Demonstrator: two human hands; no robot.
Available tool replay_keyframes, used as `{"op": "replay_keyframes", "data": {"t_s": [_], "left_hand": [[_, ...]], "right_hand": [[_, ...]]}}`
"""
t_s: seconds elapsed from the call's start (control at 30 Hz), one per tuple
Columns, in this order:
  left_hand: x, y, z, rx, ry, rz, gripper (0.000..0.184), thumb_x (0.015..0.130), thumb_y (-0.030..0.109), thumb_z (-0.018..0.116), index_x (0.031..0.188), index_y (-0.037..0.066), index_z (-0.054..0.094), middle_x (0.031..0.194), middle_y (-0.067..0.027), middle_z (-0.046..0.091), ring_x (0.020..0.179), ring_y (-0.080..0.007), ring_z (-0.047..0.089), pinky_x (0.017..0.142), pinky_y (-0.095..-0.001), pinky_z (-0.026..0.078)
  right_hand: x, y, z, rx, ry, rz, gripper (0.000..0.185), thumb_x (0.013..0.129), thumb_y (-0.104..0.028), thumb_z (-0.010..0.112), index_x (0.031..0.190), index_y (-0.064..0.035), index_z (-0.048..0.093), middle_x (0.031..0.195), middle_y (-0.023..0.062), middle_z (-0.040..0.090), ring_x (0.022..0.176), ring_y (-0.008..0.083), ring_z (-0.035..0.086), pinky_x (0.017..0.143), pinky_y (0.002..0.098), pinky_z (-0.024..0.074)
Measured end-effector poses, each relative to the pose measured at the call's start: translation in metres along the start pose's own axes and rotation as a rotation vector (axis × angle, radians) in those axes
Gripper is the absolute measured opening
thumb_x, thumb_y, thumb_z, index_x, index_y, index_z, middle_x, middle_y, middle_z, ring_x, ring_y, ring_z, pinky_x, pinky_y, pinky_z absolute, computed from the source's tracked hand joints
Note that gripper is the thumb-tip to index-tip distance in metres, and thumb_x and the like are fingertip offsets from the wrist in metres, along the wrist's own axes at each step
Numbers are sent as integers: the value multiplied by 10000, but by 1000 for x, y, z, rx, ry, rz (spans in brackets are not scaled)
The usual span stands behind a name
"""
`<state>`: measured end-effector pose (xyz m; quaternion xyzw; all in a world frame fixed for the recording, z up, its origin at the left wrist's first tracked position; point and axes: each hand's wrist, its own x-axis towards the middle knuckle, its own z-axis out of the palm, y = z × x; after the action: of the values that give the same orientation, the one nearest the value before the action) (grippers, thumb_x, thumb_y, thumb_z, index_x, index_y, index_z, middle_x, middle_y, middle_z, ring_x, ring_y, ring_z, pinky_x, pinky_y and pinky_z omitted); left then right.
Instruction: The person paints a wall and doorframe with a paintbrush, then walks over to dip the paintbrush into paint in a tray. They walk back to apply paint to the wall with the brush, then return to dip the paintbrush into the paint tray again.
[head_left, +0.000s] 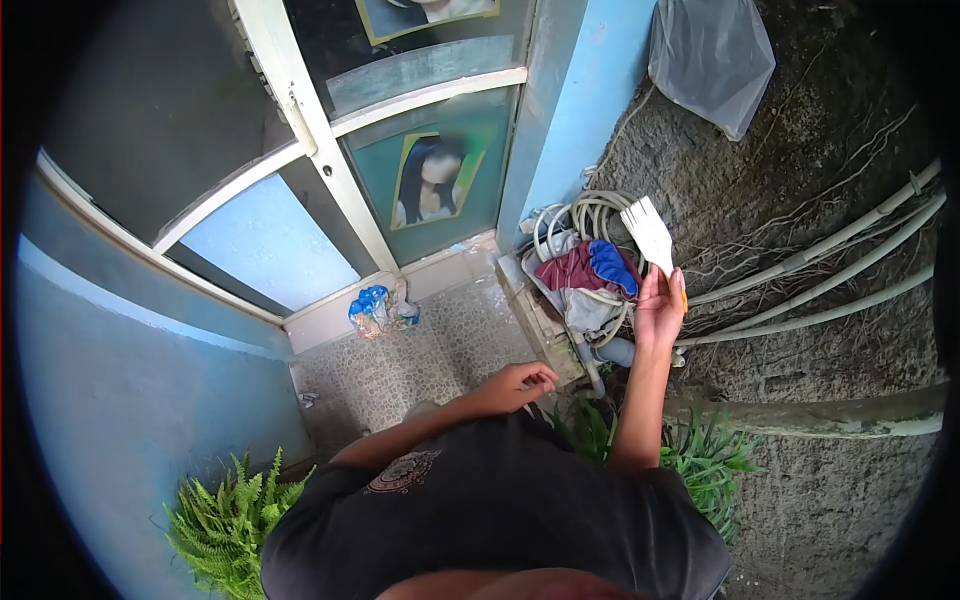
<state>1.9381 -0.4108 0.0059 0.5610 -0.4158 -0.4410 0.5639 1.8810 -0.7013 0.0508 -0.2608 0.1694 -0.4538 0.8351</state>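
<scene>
My right hand (660,312) is raised at the right, its fingers closed round a white fork-shaped tool (650,235). The tool's short prongs point up and to the left, and a bit of orange shows beside my fingers. Just left of it lie maroon and blue cloths (580,270) on a pile with a coiled pale hose (600,212). Lower down, in front of my dark shirt, my left hand (520,387) hangs with loosely bent fingers and holds nothing that I can see.
A white-framed glass door (300,130) stands ahead, with a crumpled blue-and-white plastic bag (375,312) at its foot. Pale pipes (820,255) run along the rough wall at right. Ferns (235,515) grow at lower left, and a grey plastic sheet (712,60) hangs at upper right.
</scene>
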Motion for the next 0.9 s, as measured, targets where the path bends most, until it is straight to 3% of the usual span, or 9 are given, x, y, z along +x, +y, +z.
{"op": "replay_keyframes", "data": {"t_s": [0.2, 0.4, 0.47, 0.5, 0.73, 0.9], "left_hand": [[55, 3, -19, 55, -74, 49, 225, 953, 114, 527, 1142, 8, 591, 1012, -91, 678, 948, -150, 631, 825, -288, 469], [100, 1, -39, 34, -214, 44, 225, 944, 100, 535, 1140, 8, 592, 1006, -98, 678, 951, -151, 634, 818, -289, 472], [115, 2, -48, 19, -256, 33, 223, 944, 103, 539, 1138, 8, 592, 1003, -98, 678, 951, -149, 634, 816, -287, 472], [123, 2, -53, 8, -274, 23, 221, 944, 105, 542, 1137, 8, 593, 1000, -97, 678, 951, -147, 634, 814, -286, 472], [177, 4, -127, -18, -368, 33, 200, 947, 116, 557, 1117, 20, 599, 1001, -83, 676, 941, -129, 628, 815, -278, 470], [215, 8, -204, -110, -244, 50, 247, 950, 132, 567, 1183, 50, 568, 1056, -33, 648, 961, -94, 587, 812, -260, 451]], "right_hand": [[19, 11, -17, 27, 74, 39, 222, 935, -184, 616, 1134, -95, 576, 1117, 93, 645, 1082, 205, 610, 887, 314, 499], [22, 22, -25, 57, 153, 52, 224, 939, -169, 608, 1153, -111, 579, 1080, 68, 660, 979, 161, 649, 808, 271, 533], [25, 29, -22, 43, 219, 45, 219, 935, -154, 611, 1146, -104, 578, 1077, 76, 660, 975, 167, 649, 818, 276, 535], [27, 34, -20, 80, 205, 30, 216, 930, -120, 609, 1136, -60, 588, 1098, 124, 655, 1006, 214, 650, 856, 296, 551], [63, 86, 23, 86, 222, -32, 210, 921, -108, 616, 1104, -14, 574, 1065, 153, 652, 1006, 235, 639, 952, 342, 520], [111, 153, 75, 97, 207, -28, 216, 909, -90, 622, 1101, -2, 572, 1086, 146, 651, 1039, 244, 629, 981, 347, 501]]}}
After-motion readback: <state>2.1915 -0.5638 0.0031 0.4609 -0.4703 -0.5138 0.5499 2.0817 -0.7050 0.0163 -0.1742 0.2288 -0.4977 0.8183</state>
